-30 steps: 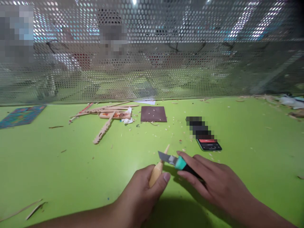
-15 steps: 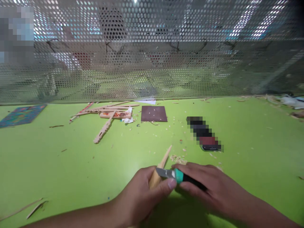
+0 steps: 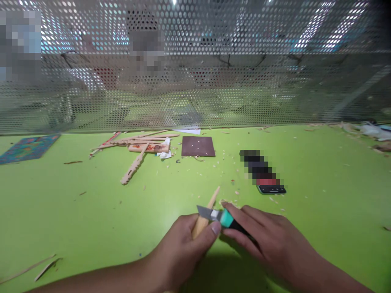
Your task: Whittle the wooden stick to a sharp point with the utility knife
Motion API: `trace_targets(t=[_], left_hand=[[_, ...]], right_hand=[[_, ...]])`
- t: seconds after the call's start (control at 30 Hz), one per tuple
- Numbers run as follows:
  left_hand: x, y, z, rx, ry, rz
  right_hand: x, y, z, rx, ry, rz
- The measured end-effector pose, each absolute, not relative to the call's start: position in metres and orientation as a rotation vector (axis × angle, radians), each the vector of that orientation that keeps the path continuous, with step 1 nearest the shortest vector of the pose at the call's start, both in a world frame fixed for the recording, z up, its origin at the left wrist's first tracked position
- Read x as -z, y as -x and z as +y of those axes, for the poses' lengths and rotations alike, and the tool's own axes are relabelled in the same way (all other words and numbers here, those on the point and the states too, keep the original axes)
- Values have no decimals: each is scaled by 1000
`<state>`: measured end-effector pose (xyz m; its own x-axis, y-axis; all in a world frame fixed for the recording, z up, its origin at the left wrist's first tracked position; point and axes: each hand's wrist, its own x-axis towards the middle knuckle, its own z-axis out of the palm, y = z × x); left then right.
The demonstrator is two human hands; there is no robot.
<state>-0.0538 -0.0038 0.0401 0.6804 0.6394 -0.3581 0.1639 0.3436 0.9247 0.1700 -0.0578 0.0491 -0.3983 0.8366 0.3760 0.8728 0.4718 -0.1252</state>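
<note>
A pale wooden stick (image 3: 213,199) with a pointed tip slants up and away from my left hand (image 3: 186,248), whose fingers are wrapped round its thicker lower part. My right hand (image 3: 262,234) is closed on the black and green handle of a knife (image 3: 226,219). The knife's grey blade lies across the stick just above my left hand, its tip pointing left. My left thumb rests close to the base of the blade. Small wood shavings (image 3: 229,203) lie on the green table (image 3: 91,219) beyond my right fingers.
Several carved sticks (image 3: 134,165) lie at the back left, near a brown square sheet (image 3: 198,146). A phone (image 3: 271,189) is at the right. A patterned mat (image 3: 29,149) sits at the far left. A perforated metal screen (image 3: 195,93) stands along the back edge.
The knife blade has moved up along the stick and slightly left, away from my left hand. My right hand has shifted with it.
</note>
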Motion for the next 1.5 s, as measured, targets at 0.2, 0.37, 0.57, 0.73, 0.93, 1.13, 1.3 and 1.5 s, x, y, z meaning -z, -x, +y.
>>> trace_targets(t=[0.2,0.37,0.57,0.73,0.93,1.13,1.3,1.5], left_hand=[[-37,57,-3,-302,-1197,792],[-39,59,0,-288,-1201,768],[-50,56,6,-259,-1158,653],[-54,57,7,-258,-1172,643],[-50,57,4,-346,-1199,625],[-38,59,1,-262,-1129,749],[-40,60,3,-259,-1136,702],[-51,58,6,-241,-1197,675]], right_hand=[[-51,-183,-53,191,1472,-2265],[-52,-182,-53,-155,1480,-2274],[-58,-171,-54,-725,1435,-2258],[-54,-168,-55,-567,1425,-2282],[-50,-164,-58,37,1414,-2325],[-54,-177,-54,206,1455,-2243],[-52,-180,-54,17,1470,-2263],[-51,-173,-55,-335,1371,-2346]])
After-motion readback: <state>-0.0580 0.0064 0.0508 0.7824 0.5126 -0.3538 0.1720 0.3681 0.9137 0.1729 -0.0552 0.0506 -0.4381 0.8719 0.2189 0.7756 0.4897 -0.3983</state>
